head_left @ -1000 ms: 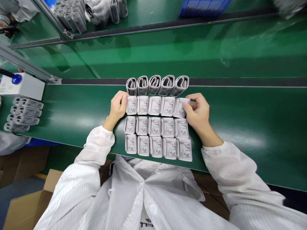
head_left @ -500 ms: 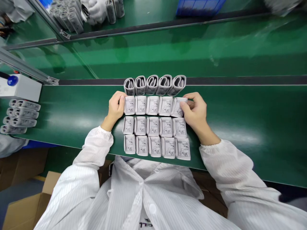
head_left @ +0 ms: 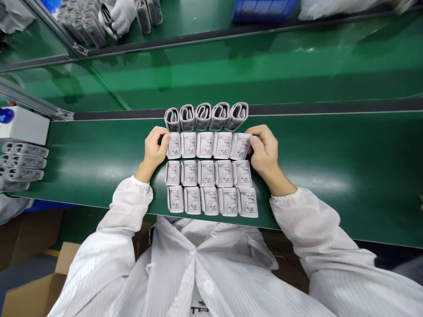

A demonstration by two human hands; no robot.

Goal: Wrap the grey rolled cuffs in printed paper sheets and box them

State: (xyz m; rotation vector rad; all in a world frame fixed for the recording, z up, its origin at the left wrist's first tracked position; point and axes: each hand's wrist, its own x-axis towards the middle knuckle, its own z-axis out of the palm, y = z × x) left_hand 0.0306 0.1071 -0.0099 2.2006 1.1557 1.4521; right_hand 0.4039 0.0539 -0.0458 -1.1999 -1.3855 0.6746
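Note:
My left hand (head_left: 156, 145) has its fingers and thumb closed at the left end of a row of folded, pale grey bundles (head_left: 205, 145) printed with line drawings. At the opposite end, my right hand (head_left: 265, 147) closes around the outer edge of the last, slightly tilted bundle (head_left: 240, 146). Behind this row, a line of similar bundles stands upright (head_left: 203, 117), their coiled ends showing. Two more rows of flat bundles lie closer to me, a middle row (head_left: 207, 173) and a front row (head_left: 211, 200). Some fingertips are hidden behind the held row.
More bundles (head_left: 28, 162) are stacked at the left beside a white box (head_left: 24, 125). Beyond the dark rail, a co-worker's gloved hand (head_left: 122, 20) holds a bundle near a blue basket (head_left: 264, 11). Open cardboard boxes (head_left: 36, 286) stand below the table's front edge.
The whole view has shifted slightly. My right thumb has slid off the face of the end bundle to its outer edge. The co-worker's gloved hand has changed its position around a bundle.

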